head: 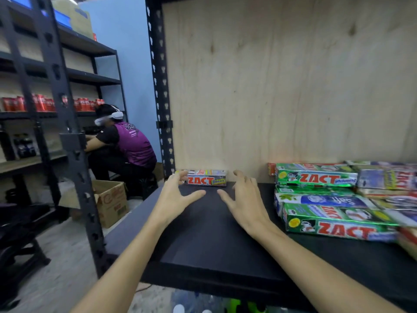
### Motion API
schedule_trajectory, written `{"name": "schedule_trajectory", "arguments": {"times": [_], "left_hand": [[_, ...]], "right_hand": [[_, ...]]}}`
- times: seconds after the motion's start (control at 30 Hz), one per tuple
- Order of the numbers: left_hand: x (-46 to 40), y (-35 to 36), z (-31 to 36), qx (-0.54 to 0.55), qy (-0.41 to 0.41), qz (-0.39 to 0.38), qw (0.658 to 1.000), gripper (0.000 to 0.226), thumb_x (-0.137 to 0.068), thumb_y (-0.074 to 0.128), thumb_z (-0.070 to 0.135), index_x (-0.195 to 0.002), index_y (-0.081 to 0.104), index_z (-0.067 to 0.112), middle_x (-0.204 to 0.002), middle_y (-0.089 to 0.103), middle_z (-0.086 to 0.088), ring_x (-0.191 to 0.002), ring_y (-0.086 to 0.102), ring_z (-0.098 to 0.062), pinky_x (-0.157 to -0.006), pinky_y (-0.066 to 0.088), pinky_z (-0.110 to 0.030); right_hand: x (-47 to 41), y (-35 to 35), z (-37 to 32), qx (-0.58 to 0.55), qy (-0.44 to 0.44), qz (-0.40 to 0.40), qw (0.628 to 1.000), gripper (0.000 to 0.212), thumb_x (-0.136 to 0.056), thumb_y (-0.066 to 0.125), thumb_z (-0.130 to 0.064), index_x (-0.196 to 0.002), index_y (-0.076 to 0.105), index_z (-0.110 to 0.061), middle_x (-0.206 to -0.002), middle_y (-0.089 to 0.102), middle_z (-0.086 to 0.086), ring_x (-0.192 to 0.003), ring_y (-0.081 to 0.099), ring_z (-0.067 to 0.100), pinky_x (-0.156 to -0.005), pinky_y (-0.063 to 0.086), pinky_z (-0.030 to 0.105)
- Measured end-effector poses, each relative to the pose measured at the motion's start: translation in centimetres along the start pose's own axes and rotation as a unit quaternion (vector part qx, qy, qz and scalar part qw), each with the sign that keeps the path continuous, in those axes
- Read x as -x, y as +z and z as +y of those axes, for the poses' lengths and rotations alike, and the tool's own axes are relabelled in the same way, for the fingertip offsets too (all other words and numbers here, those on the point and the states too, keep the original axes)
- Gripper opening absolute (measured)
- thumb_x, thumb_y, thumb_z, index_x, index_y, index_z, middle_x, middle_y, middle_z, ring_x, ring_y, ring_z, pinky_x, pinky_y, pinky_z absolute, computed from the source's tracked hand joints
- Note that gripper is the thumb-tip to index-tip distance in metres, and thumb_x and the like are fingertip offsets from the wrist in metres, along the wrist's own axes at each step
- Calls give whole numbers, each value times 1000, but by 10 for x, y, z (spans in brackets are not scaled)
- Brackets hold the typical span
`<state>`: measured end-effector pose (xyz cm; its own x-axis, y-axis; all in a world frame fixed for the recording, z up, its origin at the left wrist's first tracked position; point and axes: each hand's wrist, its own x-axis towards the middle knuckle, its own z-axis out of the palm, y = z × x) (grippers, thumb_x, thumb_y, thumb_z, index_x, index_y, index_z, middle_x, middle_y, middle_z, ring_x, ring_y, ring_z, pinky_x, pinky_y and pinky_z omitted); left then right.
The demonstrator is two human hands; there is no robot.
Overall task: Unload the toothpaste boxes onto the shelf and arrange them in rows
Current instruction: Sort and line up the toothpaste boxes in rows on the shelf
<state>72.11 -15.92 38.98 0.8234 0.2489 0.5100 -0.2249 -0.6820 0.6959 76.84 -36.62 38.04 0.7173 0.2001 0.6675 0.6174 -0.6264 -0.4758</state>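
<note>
Black shelf board (214, 233) fills the lower middle of the head view, and one silver toothpaste box (206, 178) lies at centre frame against the plywood back. Your left hand (178, 195) and right hand (244, 199) flank it, fingers spread and holding nothing; the left fingertips look close to touching its end. The loose pile of boxes (334, 199) sits at right. You appear to be starting the first row; next, fetch another box from that pile and butt it alongside.

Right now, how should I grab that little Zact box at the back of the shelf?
Take the silver Zact box by its two short ends, one hand from each side. It lies lengthwise against the plywood back wall, so the ends are free, and the left hand and right hand already sit open beside them.
</note>
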Motion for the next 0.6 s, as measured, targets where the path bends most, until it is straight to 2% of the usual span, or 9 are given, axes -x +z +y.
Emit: {"name": "schedule_trajectory", "arguments": {"times": [0.17, 0.33, 0.47, 0.6], "left_hand": [[52, 2, 45, -3, 34, -30, 999, 72, -79, 82, 44, -140, 49, 25, -124, 59, 13, -112, 55, 4, -96, 41, -14], [84, 23, 86, 20, 67, -26, 997, 58, -82, 78, 43, -133, 54, 31, -120, 61, 17, -110, 57, 3, -89, 41, -8], [91, 60, 124, 26, 89, -24, 995, 50, -83, 77, 44, -128, 59, 29, -117, 62, 17, -108, 57, 2, -93, 45, -17], [92, 103, 169, 21, 127, -38, 991, 45, -88, 72, 43, -128, 59, 27, -121, 60, 14, -110, 54, 1, -89, 39, -12]], "right_hand": [[45, -44, -14, -54, -6, 21, 998, 60, -95, 65, -44, -144, 39, -20, -113, 52, -6, -114, 42, 11, -95, 41, 26], [82, -97, -6, -61, -17, 62, 996, 51, -96, 63, -44, -141, 44, -27, -110, 51, -12, -107, 43, 1, -93, 41, 20], [99, -148, 21, -3, -18, 63, 998, 54, -96, 63, -43, -143, 45, -23, -120, 53, -10, -116, 43, 5, -97, 47, 30], [100, -209, 62, 74, 22, 92, 993, 54, -96, 62, -45, -139, 50, -16, -123, 57, -4, -117, 46, 12, -101, 44, 33]]}}
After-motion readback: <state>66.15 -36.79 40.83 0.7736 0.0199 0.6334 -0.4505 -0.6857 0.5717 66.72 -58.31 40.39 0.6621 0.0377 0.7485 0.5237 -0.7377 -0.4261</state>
